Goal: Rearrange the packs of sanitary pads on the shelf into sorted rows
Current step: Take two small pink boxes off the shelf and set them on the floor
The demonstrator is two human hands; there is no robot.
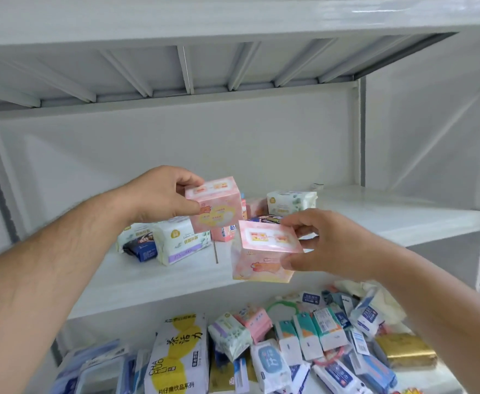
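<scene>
From the head view, the left hand (pixel 166 194) grips a pink pack (pixel 214 207) held just above the white shelf (pixel 153 268), fingers curled over its top edge — the right hand (pixel 326 245) pinches a second pink pack (pixel 264 251) near the shelf's front edge, white packs (pixel 176 240) lying behind

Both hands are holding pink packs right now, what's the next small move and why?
Probably set the left hand's pink pack down on the shelf, then the right hand's matching pack beside it: both are held above the board, and bare shelf lies to the right.
</scene>
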